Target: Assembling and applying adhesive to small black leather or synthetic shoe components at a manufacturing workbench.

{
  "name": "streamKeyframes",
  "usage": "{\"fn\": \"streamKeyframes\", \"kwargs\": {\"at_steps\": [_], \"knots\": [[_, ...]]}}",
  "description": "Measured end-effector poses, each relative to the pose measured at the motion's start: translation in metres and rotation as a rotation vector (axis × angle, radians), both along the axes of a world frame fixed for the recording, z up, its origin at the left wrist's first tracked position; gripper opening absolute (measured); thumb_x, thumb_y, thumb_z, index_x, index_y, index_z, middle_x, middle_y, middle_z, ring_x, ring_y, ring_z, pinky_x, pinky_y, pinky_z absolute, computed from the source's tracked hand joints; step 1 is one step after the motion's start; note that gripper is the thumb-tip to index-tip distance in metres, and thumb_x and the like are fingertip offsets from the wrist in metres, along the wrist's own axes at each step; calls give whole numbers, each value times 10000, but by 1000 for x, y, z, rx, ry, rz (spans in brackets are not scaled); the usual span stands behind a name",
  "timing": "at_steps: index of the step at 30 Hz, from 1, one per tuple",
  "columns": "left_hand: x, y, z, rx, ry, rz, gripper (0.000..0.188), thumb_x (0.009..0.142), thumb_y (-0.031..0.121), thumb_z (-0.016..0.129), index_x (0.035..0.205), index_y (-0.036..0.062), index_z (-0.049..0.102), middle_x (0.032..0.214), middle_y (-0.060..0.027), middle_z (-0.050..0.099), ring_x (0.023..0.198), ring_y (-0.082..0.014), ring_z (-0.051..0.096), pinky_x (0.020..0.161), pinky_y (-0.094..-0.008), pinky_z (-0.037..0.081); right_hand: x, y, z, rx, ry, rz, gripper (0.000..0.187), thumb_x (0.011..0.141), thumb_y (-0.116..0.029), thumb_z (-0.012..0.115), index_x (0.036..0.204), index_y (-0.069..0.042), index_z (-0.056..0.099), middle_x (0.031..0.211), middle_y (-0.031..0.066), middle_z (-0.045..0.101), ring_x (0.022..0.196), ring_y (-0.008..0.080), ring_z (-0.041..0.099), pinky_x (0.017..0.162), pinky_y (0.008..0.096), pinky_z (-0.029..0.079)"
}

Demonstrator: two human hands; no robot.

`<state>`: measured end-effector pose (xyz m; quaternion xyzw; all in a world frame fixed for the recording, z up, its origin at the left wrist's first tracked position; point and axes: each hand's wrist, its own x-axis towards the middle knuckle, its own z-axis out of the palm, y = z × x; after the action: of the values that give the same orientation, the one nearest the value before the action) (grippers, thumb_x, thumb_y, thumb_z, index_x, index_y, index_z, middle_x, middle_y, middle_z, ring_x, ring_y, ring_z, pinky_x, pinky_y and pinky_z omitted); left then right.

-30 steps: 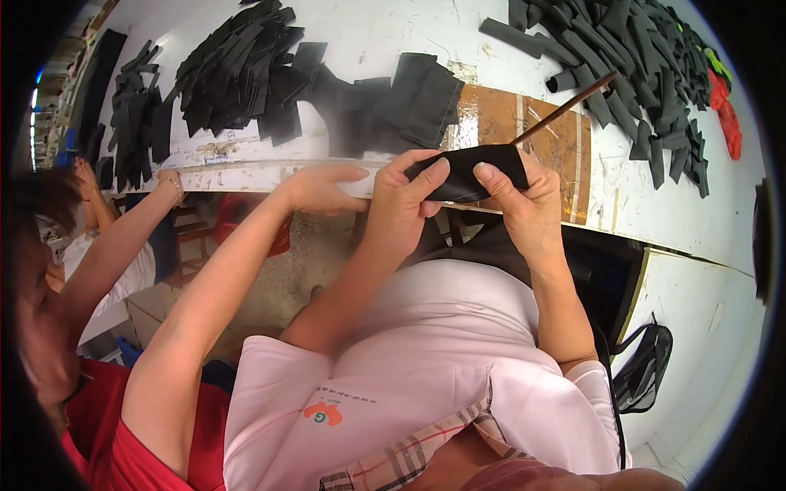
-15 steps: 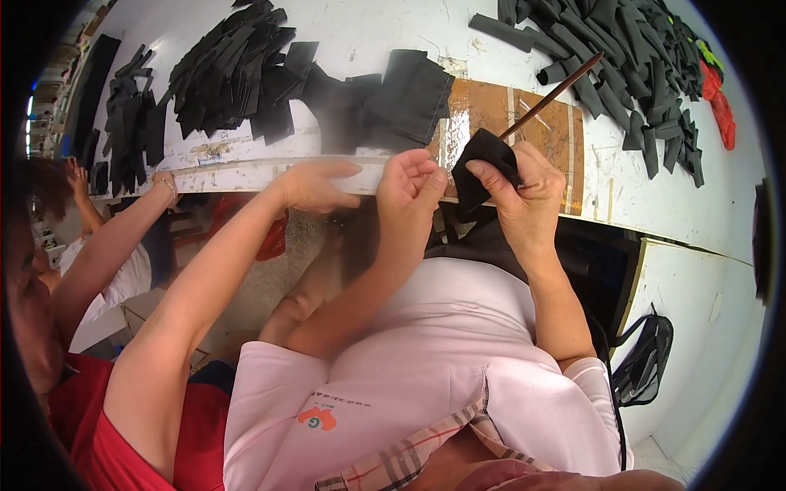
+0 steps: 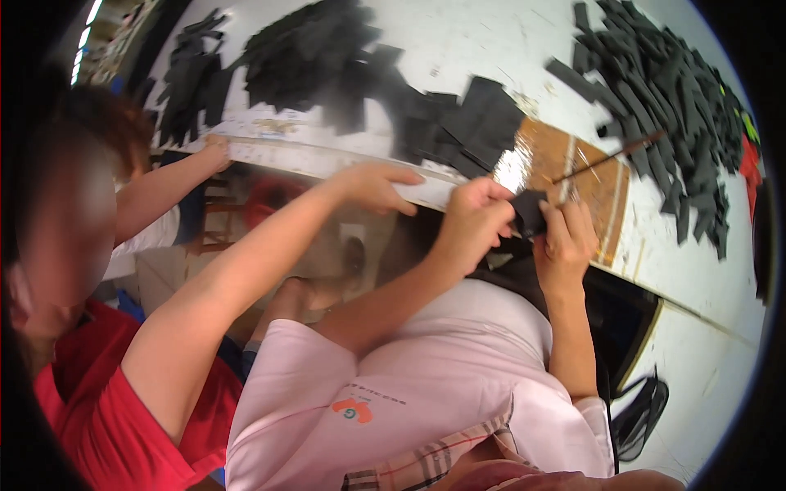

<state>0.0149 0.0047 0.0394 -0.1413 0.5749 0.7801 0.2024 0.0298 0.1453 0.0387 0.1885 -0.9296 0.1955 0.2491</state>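
Observation:
A small folded piece of black fabric (image 3: pixel 530 214) is stretched between my two hands at the table's front edge. My left hand (image 3: pixel 476 225) is closed, thumb and fingertips pinching its left side. My right hand (image 3: pixel 566 244) grips the opposite side with bent fingers. A thin brown rod (image 3: pixel 610 156) slants up and right from just above the fabric and my right fingers; how its lower end is held is hidden. Beneath the rod lies a brown board (image 3: pixel 612 214) with shiny tape on it. Flat black fabric pieces (image 3: pixel 483 123) lie just left of the board.
A large heap of black fabric tubes (image 3: pixel 647 106) covers the table's right side. Black strips (image 3: pixel 307 53) are piled at the far left. A co-worker in red (image 3: pixel 135 376) sits close on my left, one hand (image 3: pixel 377 186) near the table edge. A black bag (image 3: pixel 640 417) hangs at lower right.
My left hand has come to the fabric and now pinches it; before, it was beside it, holding nothing visible. The view has shifted, and the rod lies at a flatter slant.

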Motion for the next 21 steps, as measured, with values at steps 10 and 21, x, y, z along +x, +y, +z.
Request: {"fn": "streamKeyframes", "kwargs": {"at_steps": [10,21], "knots": [[4,9,-15,-263,421,85,38,679,-22,532,714,-37,529,592,-86,565,502,-106,528,459,-233,420,10,1,-11,-125,-129,48,316,511,-7,577,826,10,549,687,113,458,624,281,467,516,333,385],[11,9,5,-324,676,30,67,697,-28,561,728,-5,507,572,-54,522,493,-88,489,443,-227,387,11,-6,13,-610,-309,68,156,723,-110,619,816,10,582,682,68,511,561,136,472,498,233,373]]}}
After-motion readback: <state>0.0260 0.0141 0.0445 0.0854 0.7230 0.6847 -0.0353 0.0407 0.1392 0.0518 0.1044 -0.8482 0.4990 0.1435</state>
